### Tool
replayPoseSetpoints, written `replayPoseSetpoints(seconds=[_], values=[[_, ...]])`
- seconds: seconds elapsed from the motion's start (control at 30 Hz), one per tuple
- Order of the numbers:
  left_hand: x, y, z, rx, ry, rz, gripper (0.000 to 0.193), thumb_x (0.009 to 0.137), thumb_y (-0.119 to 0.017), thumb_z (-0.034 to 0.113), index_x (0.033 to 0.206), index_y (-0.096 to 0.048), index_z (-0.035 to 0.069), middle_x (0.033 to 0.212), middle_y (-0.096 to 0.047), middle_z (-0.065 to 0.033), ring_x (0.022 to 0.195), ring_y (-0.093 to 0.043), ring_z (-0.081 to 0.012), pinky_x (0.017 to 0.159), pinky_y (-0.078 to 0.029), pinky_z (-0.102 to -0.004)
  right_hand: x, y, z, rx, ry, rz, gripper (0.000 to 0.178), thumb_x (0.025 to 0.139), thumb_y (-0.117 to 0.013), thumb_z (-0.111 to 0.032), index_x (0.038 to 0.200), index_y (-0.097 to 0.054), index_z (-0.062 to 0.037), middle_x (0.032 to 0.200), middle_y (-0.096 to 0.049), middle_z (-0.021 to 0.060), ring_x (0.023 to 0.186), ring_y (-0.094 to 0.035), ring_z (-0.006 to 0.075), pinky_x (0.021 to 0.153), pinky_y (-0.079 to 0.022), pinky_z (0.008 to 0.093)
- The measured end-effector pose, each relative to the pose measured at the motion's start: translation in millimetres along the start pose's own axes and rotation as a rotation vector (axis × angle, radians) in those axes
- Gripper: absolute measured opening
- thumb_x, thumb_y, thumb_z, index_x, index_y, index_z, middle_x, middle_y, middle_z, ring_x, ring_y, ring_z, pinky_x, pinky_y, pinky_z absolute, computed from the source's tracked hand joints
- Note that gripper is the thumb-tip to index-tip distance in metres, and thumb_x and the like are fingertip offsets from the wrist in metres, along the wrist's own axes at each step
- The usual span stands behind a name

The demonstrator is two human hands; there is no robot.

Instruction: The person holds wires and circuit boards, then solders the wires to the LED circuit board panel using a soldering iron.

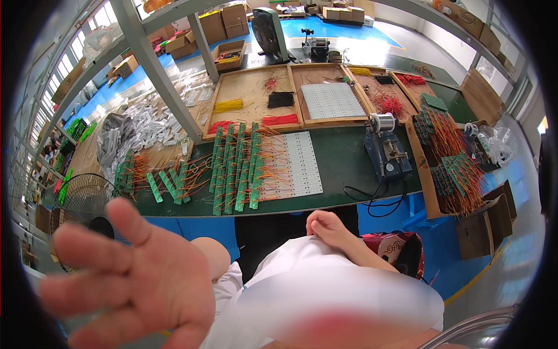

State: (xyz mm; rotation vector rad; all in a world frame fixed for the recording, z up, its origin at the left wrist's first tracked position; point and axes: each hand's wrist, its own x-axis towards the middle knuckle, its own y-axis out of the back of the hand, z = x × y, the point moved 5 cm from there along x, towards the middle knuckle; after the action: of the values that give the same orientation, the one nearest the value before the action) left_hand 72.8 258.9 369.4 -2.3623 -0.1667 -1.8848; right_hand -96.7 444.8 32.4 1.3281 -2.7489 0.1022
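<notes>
My left hand (148, 273) is raised close to the camera at the lower left, palm facing me. Its fingers are spread and hold nothing. Over my lap, near the table's front edge, my right hand (330, 228) has its fingers curled in, and nothing shows in them. Beyond the hands, narrow green circuit boards (236, 168) with orange and red wires lie in rows on the green table (343, 151). They partly cover a white perforated panel (305, 166). More loose green boards (168, 185) lie to their left.
A blue bench machine (386, 157) with a wire spool and black cable stands right. Beside it, a cardboard box (425, 180) holds wired boards. Wooden trays (295, 96) with wires line the back. A grey post (168, 75) rises left, above a floor fan (87, 203).
</notes>
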Motion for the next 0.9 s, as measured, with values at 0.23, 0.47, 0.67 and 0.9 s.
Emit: replayPoseSetpoints(seconds=[0.23,0.47,0.67,0.9], values=[[13,-27,-17,-0.134,-0.161,-0.039,0.09,0.098,-0.038,0.07,0.163,-0.008,0.016,0.168,-0.003,-0.0195,0.153,-0.008,-0.0474,0.123,-0.013,-0.0624,-5,-5,19,-0.061,-0.101,-0.087,0.031,0.106,-0.052,-0.028,0.093,-0.064,-0.0032,0.081,-0.066,0.0007,0.077,-0.058,0.0076,0.07,-0.046,0.0241],[-2,-33,-36,-0.223,-0.086,-0.035,0.09,0.098,-0.04,0.069,0.163,-0.008,0.015,0.168,-0.006,-0.0202,0.152,-0.01,-0.048,0.122,-0.014,-0.0625,-6,6,42,0.029,-0.233,0.047,0.017,0.103,-0.055,-0.015,0.096,-0.064,-0.0022,0.082,-0.063,0.001,0.076,-0.058,0.0068,0.069,-0.046,0.0222],[-22,-18,-46,-0.39,-0.04,-0.002,0.091,0.097,-0.041,0.069,0.162,-0.009,0.015,0.168,-0.008,-0.0208,0.152,-0.012,-0.0484,0.122,-0.014,-0.0625,-16,19,67,-0.01,-0.279,0.205,0.016,0.098,-0.058,-0.016,0.093,-0.065,-0.0022,0.076,-0.064,0.0033,0.071,-0.057,0.0086,0.064,-0.045,0.0254],[-68,40,-73,0.113,0.267,-0.351,0.079,0.096,-0.058,0.052,0.152,-0.035,0.001,0.145,-0.051,-0.0277,0.145,-0.036,-0.0451,0.12,-0.026,-0.0554,-31,34,73,0.053,-0.275,0.381,0.04,0.103,-0.057,-0.029,0.07,-0.057,-0.0065,0.064,-0.056,-0.0014,0.06,-0.047,0.0055,0.056,-0.038,0.0251]])
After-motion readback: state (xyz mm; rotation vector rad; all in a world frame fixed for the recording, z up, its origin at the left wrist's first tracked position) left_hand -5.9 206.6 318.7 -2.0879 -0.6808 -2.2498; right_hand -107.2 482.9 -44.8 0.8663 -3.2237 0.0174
